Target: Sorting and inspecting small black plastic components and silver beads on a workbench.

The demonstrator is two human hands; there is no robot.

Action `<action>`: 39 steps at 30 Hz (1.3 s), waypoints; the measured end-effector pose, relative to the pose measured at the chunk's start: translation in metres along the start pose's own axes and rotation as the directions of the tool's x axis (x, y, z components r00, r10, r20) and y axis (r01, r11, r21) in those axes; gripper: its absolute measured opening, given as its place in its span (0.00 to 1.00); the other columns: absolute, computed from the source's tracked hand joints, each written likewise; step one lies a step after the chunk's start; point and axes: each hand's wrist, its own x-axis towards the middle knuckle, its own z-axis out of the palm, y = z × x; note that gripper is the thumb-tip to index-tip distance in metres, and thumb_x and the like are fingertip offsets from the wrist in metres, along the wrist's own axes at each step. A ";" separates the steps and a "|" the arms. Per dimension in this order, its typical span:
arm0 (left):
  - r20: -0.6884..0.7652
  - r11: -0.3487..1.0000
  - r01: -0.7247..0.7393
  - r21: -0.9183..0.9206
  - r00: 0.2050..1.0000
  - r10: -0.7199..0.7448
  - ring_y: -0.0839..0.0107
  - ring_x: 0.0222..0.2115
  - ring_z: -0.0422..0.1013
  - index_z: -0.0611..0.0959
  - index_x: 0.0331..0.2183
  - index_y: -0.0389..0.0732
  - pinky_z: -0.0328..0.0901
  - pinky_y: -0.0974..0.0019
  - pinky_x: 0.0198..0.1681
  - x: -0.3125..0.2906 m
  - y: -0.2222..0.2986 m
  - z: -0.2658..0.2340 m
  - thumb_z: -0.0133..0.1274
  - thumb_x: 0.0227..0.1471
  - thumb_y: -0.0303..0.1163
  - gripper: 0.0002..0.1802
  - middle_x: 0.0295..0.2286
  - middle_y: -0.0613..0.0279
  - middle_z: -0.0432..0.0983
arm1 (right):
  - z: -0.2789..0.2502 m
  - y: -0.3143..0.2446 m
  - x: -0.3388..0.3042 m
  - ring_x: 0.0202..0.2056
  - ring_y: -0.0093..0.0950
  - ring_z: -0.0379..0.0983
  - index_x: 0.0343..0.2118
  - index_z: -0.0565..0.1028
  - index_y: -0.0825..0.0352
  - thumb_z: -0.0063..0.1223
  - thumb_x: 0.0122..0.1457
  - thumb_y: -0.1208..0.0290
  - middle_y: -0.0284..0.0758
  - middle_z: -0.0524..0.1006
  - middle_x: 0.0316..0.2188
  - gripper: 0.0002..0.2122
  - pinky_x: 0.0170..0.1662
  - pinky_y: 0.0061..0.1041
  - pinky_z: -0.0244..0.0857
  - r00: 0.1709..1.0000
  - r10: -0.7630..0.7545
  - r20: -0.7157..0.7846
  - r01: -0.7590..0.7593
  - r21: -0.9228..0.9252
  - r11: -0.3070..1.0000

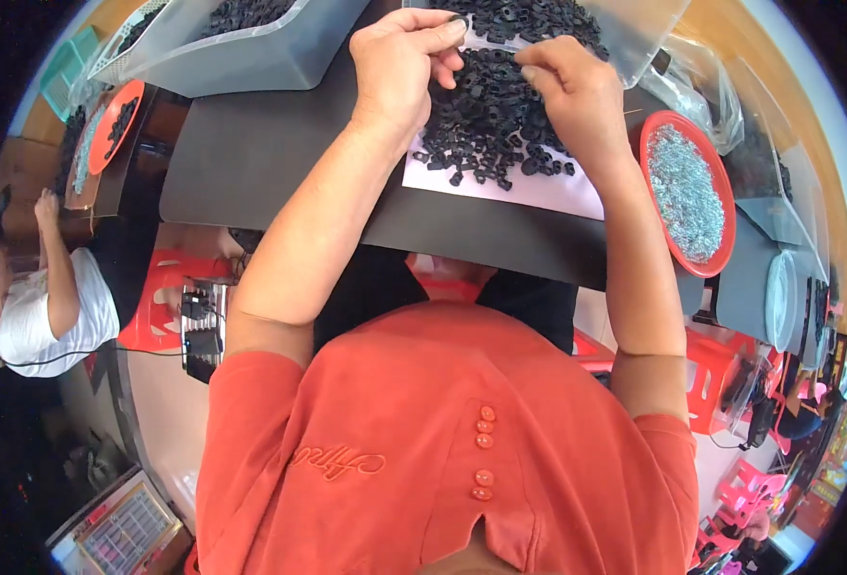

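A heap of small black plastic parts (486,120) is spread over a white sheet (553,195) on the dark table. Above the heap's left side, my left hand (394,67) pinches one small black plastic part (461,20) between thumb and fingertips. My right hand (580,96) hovers over the heap's right side, its thumb and forefinger closed together. Whatever lies between those fingertips is too small to make out. Right of my right forearm, a red oval tray (723,240) holds many small silvery metal pieces (685,192).
Translucent bins of black parts stand at the far left (279,72) and far middle (661,29). A clear plastic bag (706,91) lies beyond the red tray. At left, another person (54,307) works near an orange-red plate (116,125). Red stools (169,297) stand below the table.
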 end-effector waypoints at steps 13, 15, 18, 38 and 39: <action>0.013 0.998 0.062 0.013 0.998 -0.062 0.73 0.20 0.72 0.81 0.34 0.27 0.65 0.74 0.19 -0.007 0.001 0.005 0.58 0.50 0.22 0.08 0.25 0.55 0.77 | 0.013 0.000 -0.013 0.37 0.35 0.72 0.26 0.79 0.61 0.65 0.41 0.70 0.33 0.75 0.30 0.08 0.40 0.39 0.62 0.963 -0.149 0.226 0.214 -0.297 0.931; 0.027 0.997 0.068 0.027 0.997 -0.069 0.74 0.20 0.72 0.81 0.34 0.28 0.65 0.74 0.19 -0.008 -0.001 0.006 0.58 0.50 0.22 0.08 0.25 0.56 0.78 | 0.010 -0.003 -0.013 0.37 0.36 0.73 0.26 0.78 0.62 0.65 0.41 0.71 0.34 0.75 0.29 0.08 0.39 0.38 0.63 0.967 -0.153 0.206 0.211 -0.294 0.932; 0.089 0.990 0.100 0.103 0.990 -0.109 0.75 0.20 0.72 0.82 0.34 0.30 0.65 0.75 0.18 -0.010 -0.001 0.010 0.59 0.50 0.23 0.08 0.25 0.58 0.78 | 0.008 0.002 -0.012 0.33 0.35 0.74 0.26 0.77 0.64 0.65 0.42 0.72 0.35 0.76 0.27 0.08 0.36 0.34 0.64 0.990 -0.073 0.118 0.083 -0.083 0.993; 0.226 0.972 0.064 0.228 0.967 -0.117 0.82 0.19 0.70 0.83 0.32 0.35 0.64 0.78 0.17 -0.024 -0.009 0.022 0.59 0.49 0.21 0.04 0.23 0.65 0.77 | -0.007 -0.004 -0.012 0.29 0.15 0.71 0.35 0.79 0.69 0.57 0.54 0.78 0.28 0.77 0.27 0.06 0.33 0.15 0.65 0.904 0.366 0.221 -0.406 0.708 0.577; 0.225 0.968 0.035 0.250 0.970 -0.093 0.82 0.19 0.70 0.83 0.32 0.35 0.64 0.79 0.17 -0.025 -0.009 0.022 0.59 0.50 0.22 0.05 0.23 0.66 0.77 | -0.007 -0.005 -0.012 0.29 0.15 0.71 0.35 0.79 0.69 0.56 0.55 0.77 0.28 0.77 0.27 0.06 0.32 0.15 0.66 0.900 0.368 0.236 -0.419 0.704 0.573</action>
